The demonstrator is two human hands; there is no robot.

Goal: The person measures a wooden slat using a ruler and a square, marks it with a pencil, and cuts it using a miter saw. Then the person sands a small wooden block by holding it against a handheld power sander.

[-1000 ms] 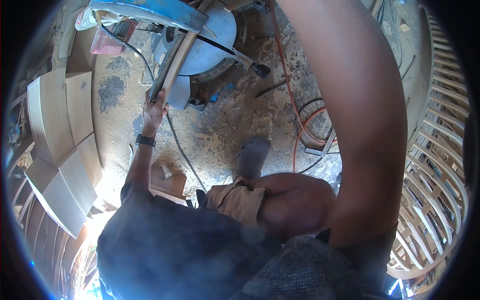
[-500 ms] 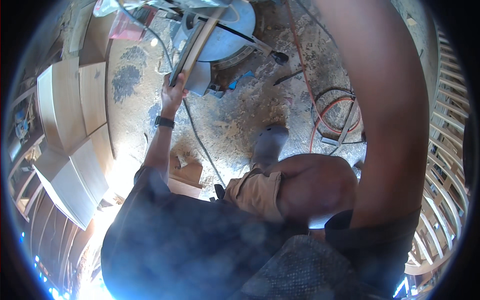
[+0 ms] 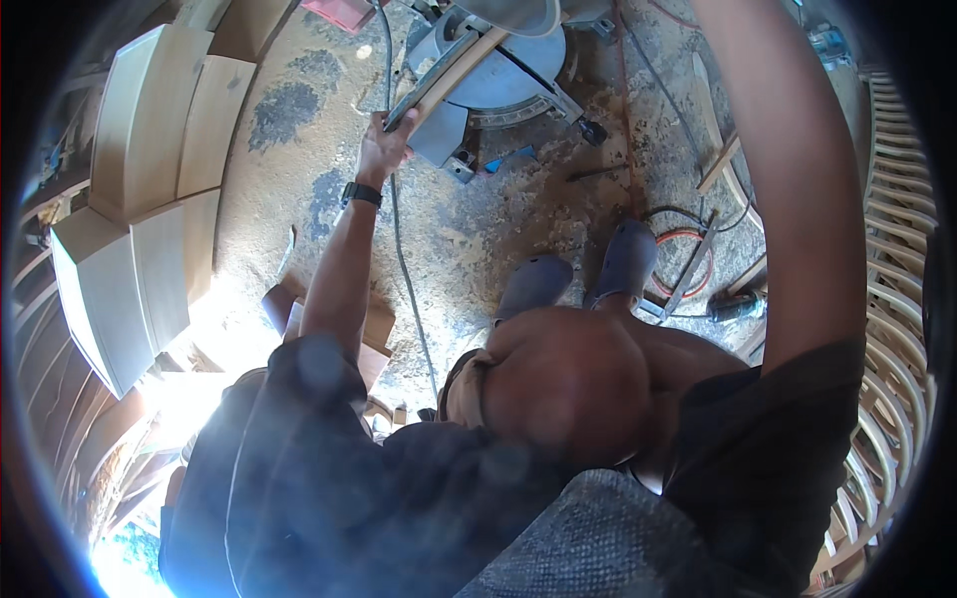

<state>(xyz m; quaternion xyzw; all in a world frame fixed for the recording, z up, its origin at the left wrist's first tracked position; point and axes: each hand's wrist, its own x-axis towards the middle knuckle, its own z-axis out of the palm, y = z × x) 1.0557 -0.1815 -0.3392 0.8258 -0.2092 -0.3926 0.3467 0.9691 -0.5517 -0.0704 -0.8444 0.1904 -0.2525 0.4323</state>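
My left hand (image 3: 387, 148), with a dark watch (image 3: 361, 193) on its wrist, is closed round the near end of a narrow wooden strip (image 3: 459, 82). The strip lies along the metal fence (image 3: 431, 80) of a miter saw, across its round grey table (image 3: 513, 78). At the upper edge the saw's rounded blade guard (image 3: 523, 14) covers the strip's far part. My right forearm (image 3: 788, 120) reaches up past the top of the picture, so the right hand is hidden from view.
Pale wooden boxes (image 3: 150, 130) line the left side. A dark cable (image 3: 402, 259) runs over the stained floor. At right lie an orange hose (image 3: 688, 239), a metal frame (image 3: 688, 269) and wood pieces (image 3: 720, 164), near curved slats (image 3: 887, 199). My shoes (image 3: 538, 284) stand below the saw.
The view has shifted, and both shoes now show. The saw's blade guard now appears over the strip's far part. My left hand keeps its hold on the strip's near end.
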